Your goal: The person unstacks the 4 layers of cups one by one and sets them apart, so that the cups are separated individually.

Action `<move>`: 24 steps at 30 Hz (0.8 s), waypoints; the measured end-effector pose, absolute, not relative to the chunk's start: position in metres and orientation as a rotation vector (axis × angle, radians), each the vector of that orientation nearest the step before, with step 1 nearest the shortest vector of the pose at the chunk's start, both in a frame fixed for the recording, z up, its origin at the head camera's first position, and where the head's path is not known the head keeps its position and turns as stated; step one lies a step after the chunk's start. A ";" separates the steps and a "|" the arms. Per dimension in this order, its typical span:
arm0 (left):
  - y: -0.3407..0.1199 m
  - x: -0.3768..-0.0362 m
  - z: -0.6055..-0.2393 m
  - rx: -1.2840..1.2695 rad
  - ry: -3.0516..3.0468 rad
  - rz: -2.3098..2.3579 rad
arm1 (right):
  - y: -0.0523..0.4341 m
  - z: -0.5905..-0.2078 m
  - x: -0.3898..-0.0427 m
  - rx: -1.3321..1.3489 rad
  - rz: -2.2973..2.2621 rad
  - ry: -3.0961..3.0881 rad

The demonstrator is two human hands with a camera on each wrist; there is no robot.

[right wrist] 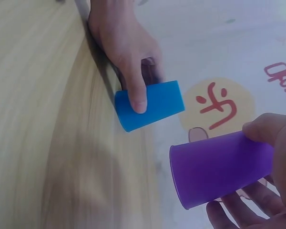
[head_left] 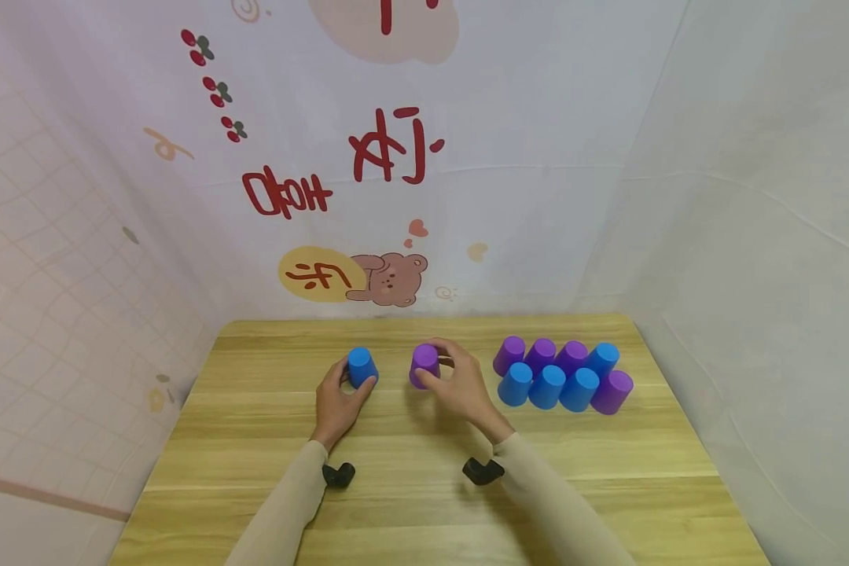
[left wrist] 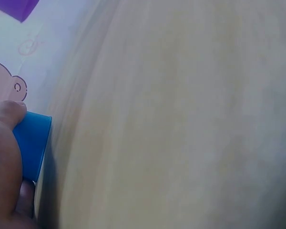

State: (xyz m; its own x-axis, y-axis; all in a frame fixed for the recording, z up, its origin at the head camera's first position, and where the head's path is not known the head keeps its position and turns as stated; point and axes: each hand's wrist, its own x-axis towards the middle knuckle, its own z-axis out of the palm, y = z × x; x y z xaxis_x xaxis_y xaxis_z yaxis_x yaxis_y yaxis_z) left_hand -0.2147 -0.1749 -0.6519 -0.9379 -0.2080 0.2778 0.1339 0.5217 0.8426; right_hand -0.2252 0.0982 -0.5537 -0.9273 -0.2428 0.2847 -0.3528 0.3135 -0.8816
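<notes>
Blue plastic sits between the thumb and curled fingers of the left hand [head_left: 336, 401]: they pinch the sides of one blue cup [head_left: 362, 367], which stands mouth down on the table [head_left: 410, 464], left of centre and nearer the far edge. Gripped low on its wall like that, it looks steadied in place rather than lifted. In the right wrist view the thumb lies flat across the cup's side.

Fingers of the right hand [head_left: 460, 385] wrap a purple cup [head_left: 424, 365] from behind and above, thumb on the near side, just right of the blue one and apart from it. The head view does not settle whether its rim meets the wood. In the right wrist view the wide mouth points at the table and seems to hang clear, so I judge it carried.

Farther right, toward the far right corner, a cluster [head_left: 564, 375] of upturned cups stands packed in two touching rows, likely parked there as stock. Counted: four purple and four blue in the cluster. With the held pair, that makes five blue and five purple, ten in all.

Near the front edge, a dark camera mount shows at each wrist
</notes>
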 end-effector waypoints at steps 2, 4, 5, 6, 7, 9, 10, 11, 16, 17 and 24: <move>-0.175 -0.215 -0.652 0.062 -2.422 -1.384 | 0.103 -0.552 -0.223 0.567 1.689 -2.456; -0.175 -0.215 -0.651 0.068 -2.427 -1.390 | 0.107 -0.550 -0.220 0.567 1.679 -2.452; -0.175 -0.215 -0.651 0.072 -2.428 -1.394 | 0.110 -0.550 -0.219 0.569 1.675 -2.450; -0.175 -0.214 -0.651 0.077 -2.429 -1.401 | 0.112 -0.549 -0.218 0.570 1.666 -2.449; -0.175 -0.214 -0.650 0.080 -2.432 -1.400 | 0.115 -0.548 -0.217 0.573 1.660 -2.443; -0.175 -0.214 -0.650 0.083 -2.437 -1.396 | 0.119 -0.547 -0.215 0.575 1.642 -2.438; -0.175 -0.214 -0.650 0.083 -2.438 -1.394 | 0.122 -0.546 -0.214 0.579 1.631 -2.432; -0.175 -0.214 -0.650 0.083 -2.441 -1.389 | 0.124 -0.545 -0.213 0.585 1.619 -2.430; -0.176 -0.213 -0.649 0.086 -2.447 -1.399 | 0.136 -0.542 -0.209 0.614 1.556 -2.404; -0.176 -0.213 -0.649 0.087 -2.448 -1.403 | 0.139 -0.541 -0.208 0.618 1.549 -2.398; -0.176 -0.212 -0.647 0.093 -2.465 -1.412 | 0.156 -0.537 -0.204 0.597 1.555 -2.376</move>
